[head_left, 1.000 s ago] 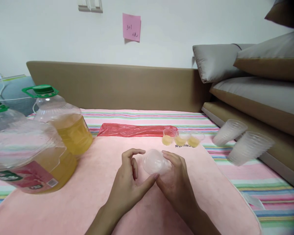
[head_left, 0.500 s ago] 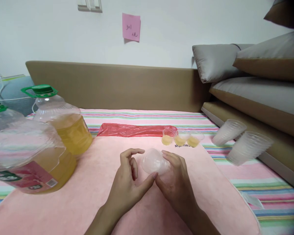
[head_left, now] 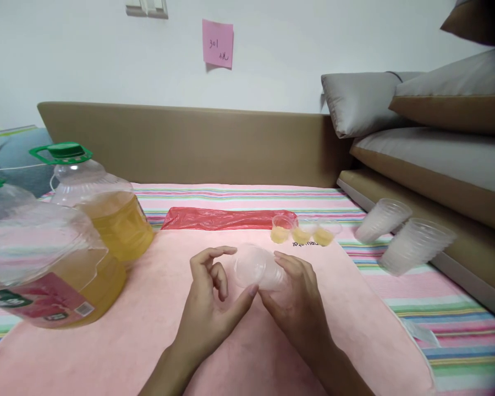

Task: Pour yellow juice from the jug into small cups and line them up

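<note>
Between my two hands is a short stack of clear plastic cups (head_left: 271,275), lying sideways with its open end toward the left. My right hand (head_left: 297,300) wraps round the stack from the right. My left hand (head_left: 214,291) has its thumb and forefinger at opposite sides of the rim of the leftmost cup (head_left: 249,268), which sticks out a little from the others. The other left fingers are curled. Beyond my hands, three clear cups with yellow liquid (head_left: 301,236) stand in a row on the pink mat (head_left: 148,308).
Two large jugs of yellow liquid with green caps, a near jug (head_left: 111,275) and a far jug (head_left: 124,225), stand at left. A red plastic bag (head_left: 226,219) lies behind. At right, two cup stacks (head_left: 416,247) lean near folded cushions (head_left: 433,159).
My left hand has moved slightly left with the leftmost cup, which now stands out further from the stack. The whole view has shifted a little.
</note>
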`<state>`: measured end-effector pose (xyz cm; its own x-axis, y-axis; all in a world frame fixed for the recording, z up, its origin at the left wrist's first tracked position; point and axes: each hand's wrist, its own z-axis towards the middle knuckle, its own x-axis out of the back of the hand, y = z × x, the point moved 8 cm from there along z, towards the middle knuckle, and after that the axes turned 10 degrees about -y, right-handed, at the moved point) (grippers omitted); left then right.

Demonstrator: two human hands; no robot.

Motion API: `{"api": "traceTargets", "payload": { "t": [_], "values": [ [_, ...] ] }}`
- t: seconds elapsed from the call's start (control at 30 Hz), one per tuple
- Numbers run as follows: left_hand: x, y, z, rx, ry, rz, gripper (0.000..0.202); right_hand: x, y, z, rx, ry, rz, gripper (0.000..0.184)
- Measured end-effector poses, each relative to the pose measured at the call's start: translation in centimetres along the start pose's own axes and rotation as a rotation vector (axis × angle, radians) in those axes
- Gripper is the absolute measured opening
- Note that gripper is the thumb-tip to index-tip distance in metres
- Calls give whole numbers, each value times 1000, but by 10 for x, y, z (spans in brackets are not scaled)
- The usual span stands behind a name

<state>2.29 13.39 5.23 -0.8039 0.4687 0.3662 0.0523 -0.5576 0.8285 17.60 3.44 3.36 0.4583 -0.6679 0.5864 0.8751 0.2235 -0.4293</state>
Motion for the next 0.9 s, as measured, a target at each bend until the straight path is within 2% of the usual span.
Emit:
{"api": "traceTargets", "payload": {
  "t": [0.17, 0.3, 0.4, 0.5, 0.6, 0.7, 0.8, 0.9],
  "values": [
    [16, 7, 2, -95, 99, -73, 48, 5, 8, 1, -67, 48, 2, 55],
    [23, 8, 4, -110, 128, -73, 47, 13, 16, 4, -135, 69, -12, 54],
    [26, 9, 4, -123, 137, -85, 47, 25, 26, 5, -211, 100, -17, 50],
    [27, 7, 3, -103, 124, -71, 47, 41, 43, 0, -318, 145, 19, 55],
    [22, 0, 3, -12, 47, 19, 49, 63, 63, -10, -403, 208, 25, 64],
    [12, -8, 1, 97, -91, 157, 54, 90, 85, -25, -453, 298, 20, 73],
    [5, -14, -2, 180, -217, 270, 58, 121, 102, -39, -399, 418, 28, 84],
    [3, -17, -5, 237, -292, 337, 60, 150, 115, -54, -353, 495, -16, 92]
  ]
}}
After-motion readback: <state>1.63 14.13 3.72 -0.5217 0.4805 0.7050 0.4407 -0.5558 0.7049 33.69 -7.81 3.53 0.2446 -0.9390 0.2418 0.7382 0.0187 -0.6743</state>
